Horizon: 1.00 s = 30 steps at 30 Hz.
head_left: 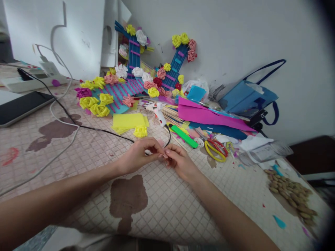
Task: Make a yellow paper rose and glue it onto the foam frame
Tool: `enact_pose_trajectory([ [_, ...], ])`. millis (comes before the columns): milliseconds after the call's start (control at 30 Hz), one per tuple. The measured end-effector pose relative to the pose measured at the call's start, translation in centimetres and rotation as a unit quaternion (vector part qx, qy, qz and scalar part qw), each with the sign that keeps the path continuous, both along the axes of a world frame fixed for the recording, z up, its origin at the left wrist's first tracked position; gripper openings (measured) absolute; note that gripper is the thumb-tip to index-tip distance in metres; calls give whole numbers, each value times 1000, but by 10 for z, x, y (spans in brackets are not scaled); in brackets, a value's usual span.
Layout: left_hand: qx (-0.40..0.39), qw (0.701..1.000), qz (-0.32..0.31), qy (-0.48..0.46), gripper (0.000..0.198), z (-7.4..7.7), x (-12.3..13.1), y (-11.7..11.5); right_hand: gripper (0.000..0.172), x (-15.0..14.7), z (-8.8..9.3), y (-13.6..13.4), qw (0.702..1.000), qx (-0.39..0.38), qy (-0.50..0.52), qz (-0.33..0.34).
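Note:
My left hand (pixel 138 153) and my right hand (pixel 180 162) meet at the middle of the table, fingertips pinched together over something small that I cannot make out. A black cable runs just behind the fingers. A yellow paper flower (pixel 140 131) lies a little beyond my left hand, in front of a stack of yellow paper sheets (pixel 128 121). A white glue gun (pixel 158 112) rests past them, and a green cutter (pixel 184 136) lies just beyond my right hand.
Blue ladder-like pieces with paper flowers (pixel 125 91) lean by the wall. Pink paper (pixel 204 115), scissors (pixel 216 149), a blue bag (pixel 247 99) and nuts (pixel 290 193) fill the right side. A tablet (pixel 22 106) and power strip (pixel 31 81) sit left.

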<state>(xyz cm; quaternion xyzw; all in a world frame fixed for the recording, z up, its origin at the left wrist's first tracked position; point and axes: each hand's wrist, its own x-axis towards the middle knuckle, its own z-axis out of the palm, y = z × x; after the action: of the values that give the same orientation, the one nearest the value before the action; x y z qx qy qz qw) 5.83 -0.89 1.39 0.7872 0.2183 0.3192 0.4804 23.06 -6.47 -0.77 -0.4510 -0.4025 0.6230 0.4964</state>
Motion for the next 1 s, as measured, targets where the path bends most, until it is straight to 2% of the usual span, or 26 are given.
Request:
enact_pose_trajectory([
  [200, -118, 993, -11, -19, 18, -9, 2, 0, 19, 1, -1, -2, 996, 56, -70, -4],
  [433, -268, 959, -67, -69, 22, -13, 3, 1, 17, 3, -2, -5, 987, 105, -120, 15],
  [800, -296, 952, 4, -82, 31, -13, 4, -1, 19, 2, -2, -7, 984, 118, -134, 22],
  [900, -288, 955, 7, -71, 35, -15, 4, 0, 26, 0, 1, -8, 984, 119, -131, 22],
  [1000, -270, 960, 7, -67, 34, -15, 3, 0, 23, -1, 2, -9, 984, 112, -134, 21],
])
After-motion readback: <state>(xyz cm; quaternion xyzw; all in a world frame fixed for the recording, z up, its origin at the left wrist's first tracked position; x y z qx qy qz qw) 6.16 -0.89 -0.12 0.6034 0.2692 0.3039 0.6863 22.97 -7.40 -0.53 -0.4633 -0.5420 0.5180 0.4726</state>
